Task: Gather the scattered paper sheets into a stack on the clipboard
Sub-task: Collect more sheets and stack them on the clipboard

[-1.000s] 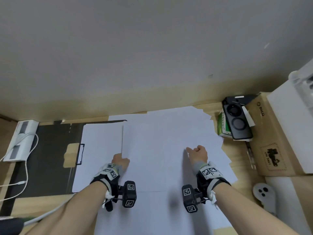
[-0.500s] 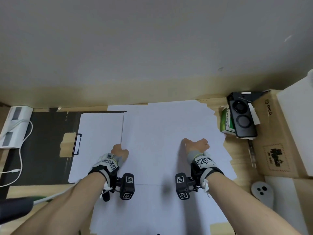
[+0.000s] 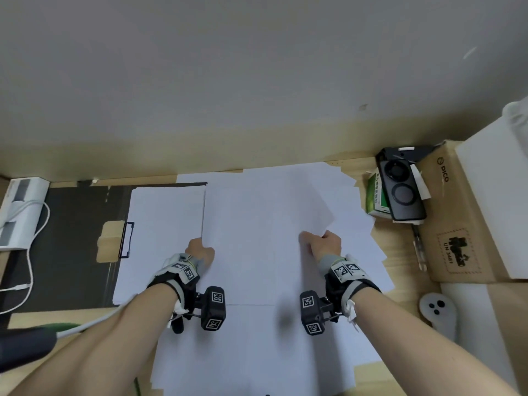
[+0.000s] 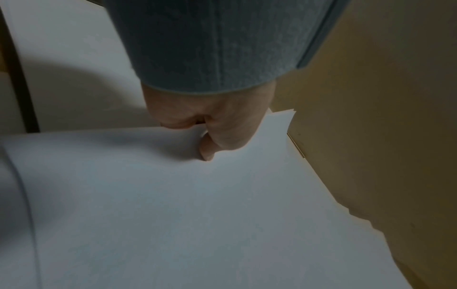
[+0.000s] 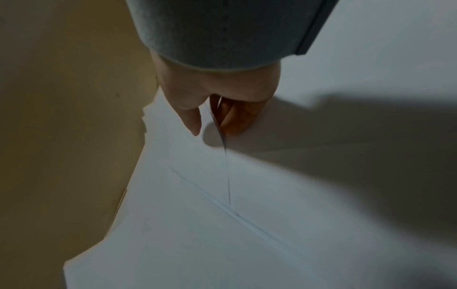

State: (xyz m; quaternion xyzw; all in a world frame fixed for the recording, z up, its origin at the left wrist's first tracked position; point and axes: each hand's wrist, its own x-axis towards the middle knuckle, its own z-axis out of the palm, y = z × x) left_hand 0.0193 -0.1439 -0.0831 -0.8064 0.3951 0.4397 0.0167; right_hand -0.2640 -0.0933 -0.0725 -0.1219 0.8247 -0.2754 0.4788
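Observation:
Several white paper sheets [image 3: 257, 238] lie overlapped across the wooden desk. To their left sits the clipboard [image 3: 113, 244], its wooden end and black clip showing, with a white sheet [image 3: 163, 232] on it. My left hand [image 3: 201, 248] pinches the left edge of a thin pile of sheets [image 4: 173, 205], thumb on top [image 4: 206, 152]. My right hand [image 3: 324, 242] pinches the corner of one lifted sheet [image 3: 317, 207] between thumb and fingers [image 5: 195, 121]; that sheet [image 5: 226, 156] shows edge-on in the right wrist view.
A black mat [image 3: 71, 244] lies under the clipboard. A white power strip [image 3: 20, 212] with cables is at far left. At right stand a green box [image 3: 377, 198], a black device [image 3: 400, 190], a cardboard box [image 3: 463, 230] and a grey controller [image 3: 437, 310]. The wall runs close behind.
My right hand has curled onto a sheet's corner and raised it off the pile. The left hand keeps its hold on the pile's left edge.

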